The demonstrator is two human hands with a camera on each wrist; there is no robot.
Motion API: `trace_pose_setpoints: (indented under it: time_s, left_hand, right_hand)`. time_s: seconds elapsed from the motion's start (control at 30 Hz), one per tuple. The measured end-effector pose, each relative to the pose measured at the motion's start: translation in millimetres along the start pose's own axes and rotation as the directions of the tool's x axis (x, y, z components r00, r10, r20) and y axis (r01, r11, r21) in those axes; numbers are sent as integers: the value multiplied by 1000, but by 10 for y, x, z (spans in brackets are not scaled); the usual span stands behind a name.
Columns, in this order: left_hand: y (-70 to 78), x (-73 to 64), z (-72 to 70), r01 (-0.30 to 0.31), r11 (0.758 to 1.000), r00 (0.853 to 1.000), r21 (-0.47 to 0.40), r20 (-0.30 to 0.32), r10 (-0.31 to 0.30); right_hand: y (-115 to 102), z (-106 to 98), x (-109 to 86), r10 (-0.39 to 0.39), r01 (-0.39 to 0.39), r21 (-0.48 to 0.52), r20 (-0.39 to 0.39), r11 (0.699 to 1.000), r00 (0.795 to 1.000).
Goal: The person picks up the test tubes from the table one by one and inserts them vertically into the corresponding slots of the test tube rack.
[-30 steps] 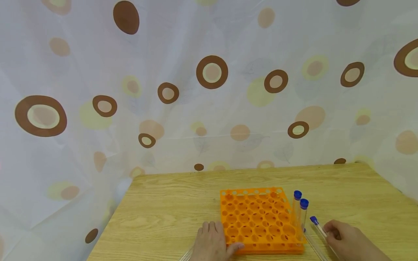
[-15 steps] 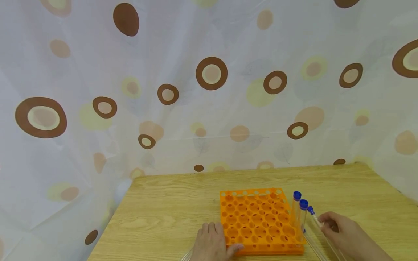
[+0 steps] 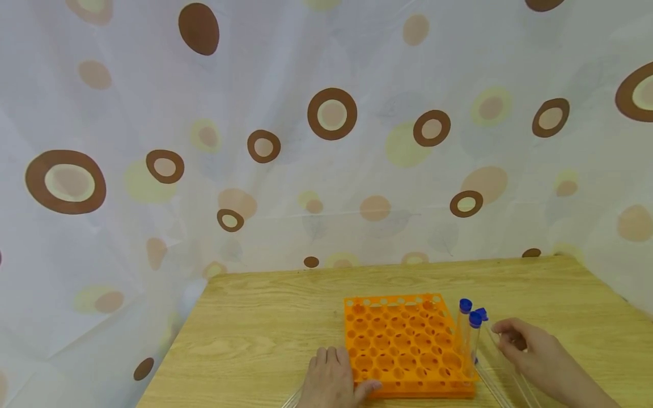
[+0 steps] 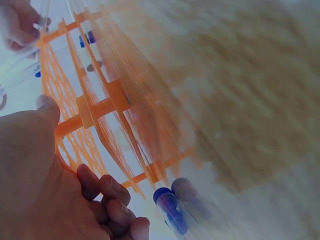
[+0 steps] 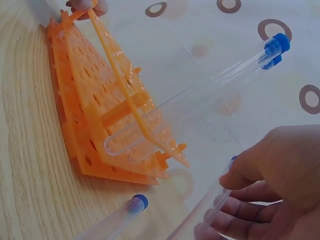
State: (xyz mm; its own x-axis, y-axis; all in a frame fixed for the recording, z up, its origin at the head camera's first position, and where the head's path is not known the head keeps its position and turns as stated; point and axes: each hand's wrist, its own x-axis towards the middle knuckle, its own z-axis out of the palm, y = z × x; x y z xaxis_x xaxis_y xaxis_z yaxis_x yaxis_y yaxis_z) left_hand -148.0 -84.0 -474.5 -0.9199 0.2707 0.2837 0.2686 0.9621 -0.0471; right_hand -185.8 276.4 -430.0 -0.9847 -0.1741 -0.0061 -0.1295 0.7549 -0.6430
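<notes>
An orange test tube rack (image 3: 418,390) stands on the table, its top pierced with rows of round holes. My left hand (image 3: 331,379) grips its front left corner, thumb on the front edge. Two clear test tubes with blue caps (image 3: 475,320) stand upright in the holes at the rack's right edge. Beside them, my right hand (image 3: 535,351) pinches another capped test tube (image 5: 202,210) between thumb and fingers. This tube is tilted, and its blue cap (image 3: 482,313) shows just behind the standing ones.
Another blue-capped test tube (image 5: 112,220) lies on the wooden table (image 3: 265,323) between the rack and my right hand. Clear tubes (image 3: 292,400) lie left of my left hand; blue caps (image 4: 162,195) show there in the left wrist view. A patterned curtain (image 3: 326,170) hangs behind.
My right hand has lifted the test tube and moved it forward and slightly left, so its cap is now next to the standing tubes. The left hand and the rack have stayed put.
</notes>
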Motion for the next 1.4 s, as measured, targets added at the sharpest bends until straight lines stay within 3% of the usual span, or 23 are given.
trace_pose_setpoints:
  time_s: [0.2,0.47,0.63,0.83,1.2,1.4]
  left_hand:
    - [3,0,-13,5,1000,1000,-12,4,-5]
    - [2,-7,-1,5,1000,1000,-9,-21,-5]
    - [4,-14,0,7,1000,1000,5,-26,-7]
    - [6,-9,7,14,1000,1000,-9,-16,-14]
    - [10,-7,7,12,1000,1000,-8,-11,-12]
    - [10,1,-8,18,1000,1000,-23,19,-18]
  right_hand:
    - [-44,8,-13,-49,50,18,-70,999,996]
    - [-163,20,-12,-150,156,20,-184,988,971]
    - [-233,43,-7,-233,255,45,-277,966,932]
    - [-327,40,22,-322,380,101,-363,919,875]
    - [-524,59,72,-391,489,112,-459,865,797]
    - [-591,90,120,-401,517,134,-479,846,781]
